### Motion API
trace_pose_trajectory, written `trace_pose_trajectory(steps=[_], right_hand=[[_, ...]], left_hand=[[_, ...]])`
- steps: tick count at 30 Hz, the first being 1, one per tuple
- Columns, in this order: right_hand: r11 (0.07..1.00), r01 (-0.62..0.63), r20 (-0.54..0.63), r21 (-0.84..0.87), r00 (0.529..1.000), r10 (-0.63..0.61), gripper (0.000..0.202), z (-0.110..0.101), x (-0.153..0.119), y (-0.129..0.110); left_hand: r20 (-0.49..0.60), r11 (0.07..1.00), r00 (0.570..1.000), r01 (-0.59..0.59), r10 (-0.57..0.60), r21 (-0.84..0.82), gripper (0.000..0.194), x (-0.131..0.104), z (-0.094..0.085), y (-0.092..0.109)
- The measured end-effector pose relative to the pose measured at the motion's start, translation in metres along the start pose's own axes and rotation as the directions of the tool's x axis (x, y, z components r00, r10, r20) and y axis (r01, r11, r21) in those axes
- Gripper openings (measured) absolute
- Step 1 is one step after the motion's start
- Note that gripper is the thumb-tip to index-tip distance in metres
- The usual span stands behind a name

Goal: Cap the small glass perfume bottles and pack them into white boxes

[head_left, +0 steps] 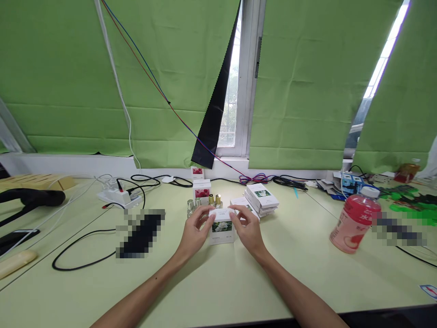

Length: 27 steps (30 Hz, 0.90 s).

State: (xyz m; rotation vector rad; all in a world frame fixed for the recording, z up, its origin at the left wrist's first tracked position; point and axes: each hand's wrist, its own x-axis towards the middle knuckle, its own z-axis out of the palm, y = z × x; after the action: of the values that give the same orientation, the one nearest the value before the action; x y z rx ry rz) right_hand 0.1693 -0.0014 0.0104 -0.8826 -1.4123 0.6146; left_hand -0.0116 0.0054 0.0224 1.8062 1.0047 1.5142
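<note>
A small white box (222,236) with a photo of white flowers on its front stands upright on the table, its top facing me. My left hand (197,230) grips its upper left corner between thumb and fingers. On the upper right corner, my right hand (248,228) does the same. Several small bottles with gold and silvery-green caps (198,202) stand just behind my left hand. Behind my right hand lies a stack of flat white cartons (262,197) with the same flower picture. Two white boxes with red flower pictures (202,189) stand farther back.
A pink drink bottle (355,223) stands at the right. Left of my hands lies a dark blurred-out object (141,234) near a looping black cable. A white power strip (118,197) and tangled cables run along the back, below green blinds (307,91).
</note>
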Motion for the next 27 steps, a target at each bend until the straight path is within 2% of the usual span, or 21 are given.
trace_pose_trajectory(steps=[27], right_hand=[[0.998,0.059,-0.024,-0.037,0.998,-0.06,0.023,-0.0005,0.0001,-0.0008]], left_hand=[[-0.016,0.998,0.998,-0.053,0.053,0.034,0.027,-0.0001,-0.0007,0.0056]])
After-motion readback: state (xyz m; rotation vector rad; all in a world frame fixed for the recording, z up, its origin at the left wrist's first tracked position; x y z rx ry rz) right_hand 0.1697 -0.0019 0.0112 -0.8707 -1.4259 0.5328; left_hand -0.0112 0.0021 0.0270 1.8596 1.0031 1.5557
